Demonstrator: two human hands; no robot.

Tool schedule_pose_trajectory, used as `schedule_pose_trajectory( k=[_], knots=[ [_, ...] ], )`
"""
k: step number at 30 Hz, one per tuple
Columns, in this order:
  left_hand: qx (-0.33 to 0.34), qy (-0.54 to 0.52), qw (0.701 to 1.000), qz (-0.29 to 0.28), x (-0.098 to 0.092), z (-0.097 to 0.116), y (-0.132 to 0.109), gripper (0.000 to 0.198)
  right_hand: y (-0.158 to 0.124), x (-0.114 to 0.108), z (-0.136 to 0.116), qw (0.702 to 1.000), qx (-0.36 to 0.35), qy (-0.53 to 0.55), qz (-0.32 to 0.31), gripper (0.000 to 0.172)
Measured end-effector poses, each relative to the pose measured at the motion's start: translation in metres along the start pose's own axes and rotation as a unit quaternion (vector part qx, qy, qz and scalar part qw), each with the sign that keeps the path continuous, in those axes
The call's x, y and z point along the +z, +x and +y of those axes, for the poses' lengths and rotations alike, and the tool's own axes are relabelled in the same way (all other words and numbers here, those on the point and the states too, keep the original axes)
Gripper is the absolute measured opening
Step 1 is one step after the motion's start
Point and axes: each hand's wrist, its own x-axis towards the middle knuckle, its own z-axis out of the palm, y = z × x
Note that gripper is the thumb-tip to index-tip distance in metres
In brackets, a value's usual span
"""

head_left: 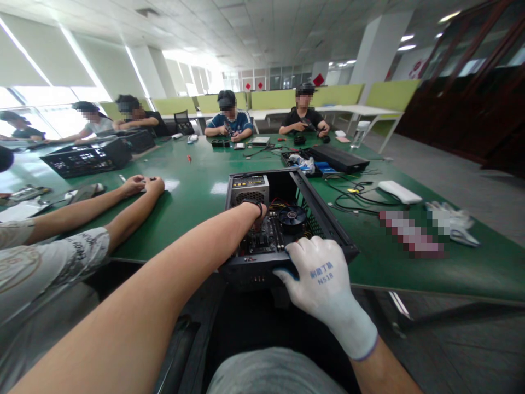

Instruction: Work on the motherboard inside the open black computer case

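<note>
An open black computer case (250, 266) lies on its side at the table's near edge. Inside it are a power supply (248, 190), a motherboard (266, 232) and a round black cooling fan (292, 216). My left hand (258, 212), bare with a dark band at the wrist, reaches down into the case beside the power supply; its fingers are hidden, so I cannot see what they touch. In a white work glove, my right hand (318, 271) grips the near rim of the case, thumb on the outer wall and fingers over the top.
Right of the case lie black cables (355, 197), a white box-like device (399, 192) and white gloves (453, 223). A black case part (338, 157) lies farther back. At left, a neighbour's hands (143, 185) rest over the green table (197, 219). Several people sit across.
</note>
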Motion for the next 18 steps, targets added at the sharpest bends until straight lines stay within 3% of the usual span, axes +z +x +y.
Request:
schedule_pose_trajectory(
  k=[5,10,18],
  knots=[
    [-0.022,0.019,0.999,-0.036,-0.005,0.003,-0.005,0.055,0.000,-0.003,0.000,1.000,0.001,-0.001,0.001,0.036],
    [0.001,0.075,0.995,-0.066,-0.012,0.006,-0.012,0.065,0.000,-0.002,0.000,1.000,0.001,-0.004,0.004,0.034],
    [-0.007,0.088,0.991,-0.102,-0.011,0.008,-0.011,0.062,0.000,-0.001,0.001,1.000,-0.001,0.008,0.000,0.034]
  ],
)
